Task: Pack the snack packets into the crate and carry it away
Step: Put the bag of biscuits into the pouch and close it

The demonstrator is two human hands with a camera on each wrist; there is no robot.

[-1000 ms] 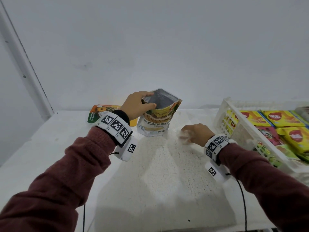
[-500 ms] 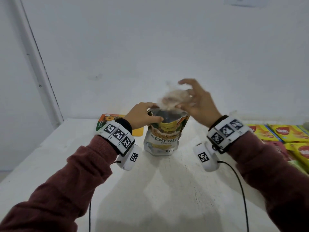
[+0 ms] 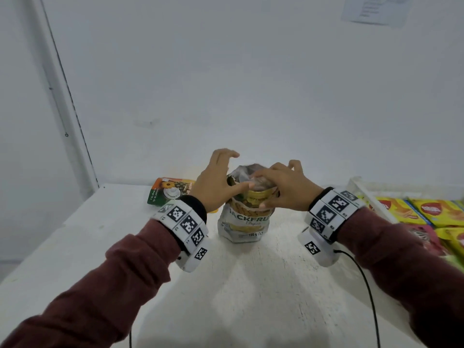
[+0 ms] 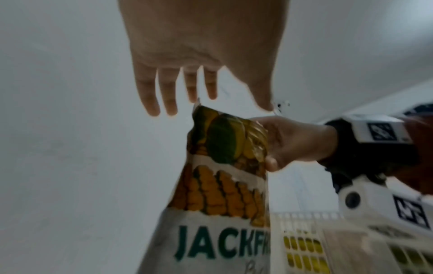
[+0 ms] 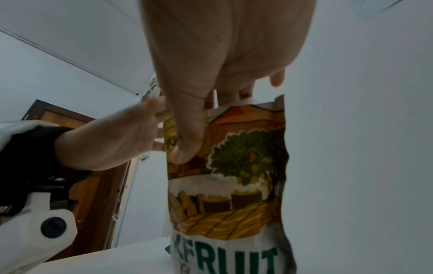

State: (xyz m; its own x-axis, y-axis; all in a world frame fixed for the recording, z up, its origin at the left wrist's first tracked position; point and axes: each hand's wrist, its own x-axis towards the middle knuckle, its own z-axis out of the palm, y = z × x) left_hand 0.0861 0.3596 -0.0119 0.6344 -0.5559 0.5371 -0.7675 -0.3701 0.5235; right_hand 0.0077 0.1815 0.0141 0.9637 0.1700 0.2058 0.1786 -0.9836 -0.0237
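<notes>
A jackfruit chips pouch (image 3: 244, 222) stands upright in the middle of the white table (image 3: 251, 310), its top torn wide. My right hand (image 3: 278, 189) pinches the pouch's top, thumb on the printed front (image 5: 185, 148) and the other fingers over the mouth. My left hand (image 3: 221, 177) is beside the pouch with straight, spread fingers (image 4: 168, 92) above its rim; only the thumb touches the front. The white crate (image 3: 361, 189) stands to the right, with yellow and red snack packets (image 3: 439, 209) in it. What is inside the pouch is hidden.
An orange and green packet (image 3: 170, 192) lies flat at the back left, near the wall. A cable (image 3: 364, 280) runs from my right wrist toward the front edge of the table. The wall stands directly behind the pouch.
My right hand rose from the table to the pouch's mouth and now pinches its top. My left hand has let go of the rim and spread its fingers.
</notes>
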